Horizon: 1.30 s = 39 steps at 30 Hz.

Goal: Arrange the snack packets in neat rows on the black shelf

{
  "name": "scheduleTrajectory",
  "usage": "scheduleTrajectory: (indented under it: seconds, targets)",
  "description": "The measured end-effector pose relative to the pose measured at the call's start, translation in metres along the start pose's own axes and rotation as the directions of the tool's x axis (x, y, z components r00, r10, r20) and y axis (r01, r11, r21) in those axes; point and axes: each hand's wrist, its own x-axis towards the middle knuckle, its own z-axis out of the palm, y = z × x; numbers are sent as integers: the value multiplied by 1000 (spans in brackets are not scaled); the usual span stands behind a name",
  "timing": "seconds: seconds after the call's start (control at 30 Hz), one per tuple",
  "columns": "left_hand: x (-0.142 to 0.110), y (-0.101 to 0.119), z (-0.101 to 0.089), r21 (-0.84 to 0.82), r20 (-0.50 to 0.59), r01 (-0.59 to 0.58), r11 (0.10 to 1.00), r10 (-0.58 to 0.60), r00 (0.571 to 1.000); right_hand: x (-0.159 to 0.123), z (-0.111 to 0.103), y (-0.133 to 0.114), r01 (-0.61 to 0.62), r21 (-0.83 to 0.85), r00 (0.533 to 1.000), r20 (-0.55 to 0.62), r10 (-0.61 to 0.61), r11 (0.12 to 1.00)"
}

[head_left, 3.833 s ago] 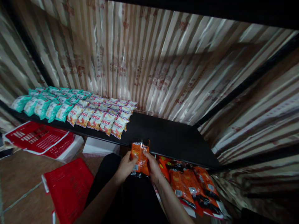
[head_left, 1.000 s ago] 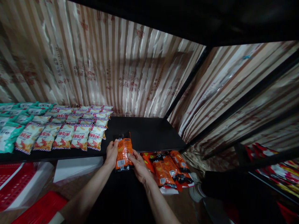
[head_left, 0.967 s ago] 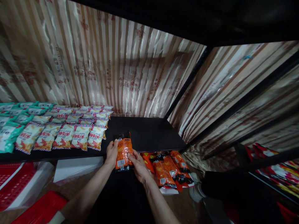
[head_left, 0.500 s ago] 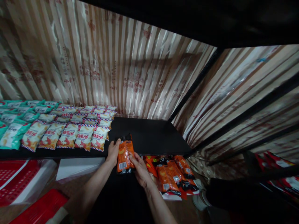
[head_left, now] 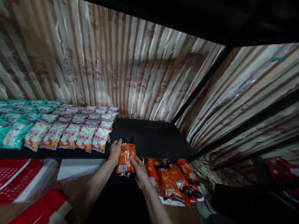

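Observation:
An orange and black snack bag [head_left: 124,159] is held upright between my two hands, just in front of the black shelf [head_left: 149,137]. My left hand [head_left: 115,151] grips its upper left edge, thumb on the front. On its right side my right hand [head_left: 138,167] pinches it, thumb pressed on the face. The bag's back, with a barcode near the bottom, faces me. Left of it, rows of white snack bags [head_left: 84,137] with striped edges stand on the shelf, beside teal snack bags [head_left: 16,134].
Below the shelf at right, several orange snack bags [head_left: 168,183] lie in a pile. A red basket [head_left: 17,177] and a white box [head_left: 79,169] are below left, with another red object [head_left: 42,207] nearer. A black post [head_left: 203,84] rises at the shelf's right back corner.
The snack bag has turned slightly in my hands, and both hands stay on it. The view has shifted a little, so the surroundings appear moved slightly to the right.

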Motion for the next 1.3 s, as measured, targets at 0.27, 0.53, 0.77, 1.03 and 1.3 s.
scheduleTrajectory:
  seconds: [0.27,0.53,0.77,1.03,1.3]
  targets:
    - [-10,-3,8,23,96,22,999,-24,995,9,-5,-4,13,-9,995,-102,-14,1000]
    - [-19,-13,16,125,131,-13,992,-4,991,18,-11,-10,42,22,983,-178,-37,999]
    - [-30,-9,26,268,144,-95,959,58,988,28,-17,-22,76,15,975,-212,-71,997]
    - [-34,9,50,450,193,-291,844,227,955,37,-25,-36,123,-23,964,-233,-125,992]
    - [-25,15,72,504,220,-413,759,350,911,50,-28,-54,188,-135,936,-275,-219,973]
